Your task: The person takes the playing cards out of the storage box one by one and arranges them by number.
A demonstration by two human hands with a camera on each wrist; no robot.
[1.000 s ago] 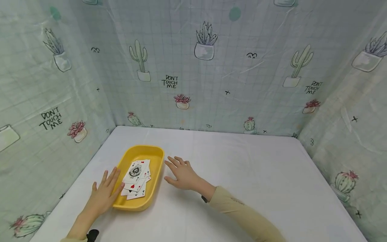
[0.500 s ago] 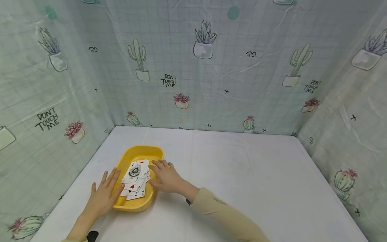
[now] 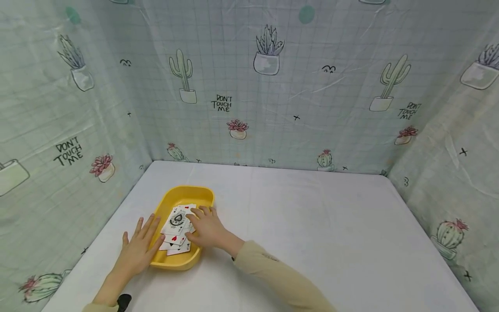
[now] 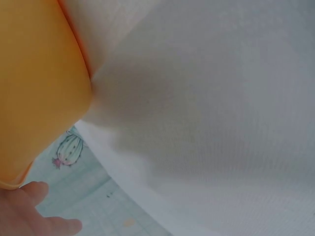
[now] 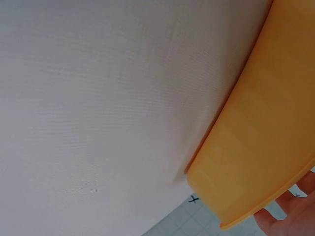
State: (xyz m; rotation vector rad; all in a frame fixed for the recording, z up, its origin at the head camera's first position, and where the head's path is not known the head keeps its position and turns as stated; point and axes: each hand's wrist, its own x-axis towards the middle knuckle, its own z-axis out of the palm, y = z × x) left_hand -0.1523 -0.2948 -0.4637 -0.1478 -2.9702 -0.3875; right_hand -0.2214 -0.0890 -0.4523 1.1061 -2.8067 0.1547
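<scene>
A yellow tray (image 3: 181, 263) stands on the left part of the table, with several playing cards (image 3: 174, 238) lying overlapped inside it. An ace of spades is on top of the pile. My left hand (image 3: 136, 253) rests at the tray's left rim, fingers straight and spread. Over the right rim reaches my right hand (image 3: 208, 229), its fingers slightly bent above the right edge of the cards; whether they touch a card cannot be told. In the right wrist view the right fingertips (image 5: 266, 220) show just past the tray rim, and no card is visible there.
A white-covered table (image 3: 304, 229) spreads to the right of the tray. Cloth walls (image 3: 249, 86) printed with cacti rise behind it and on both sides.
My right hand has moved left, from beside the tray to over its right rim and the cards' edge. The left hand stays at the left rim. The camera view has shifted slightly.
</scene>
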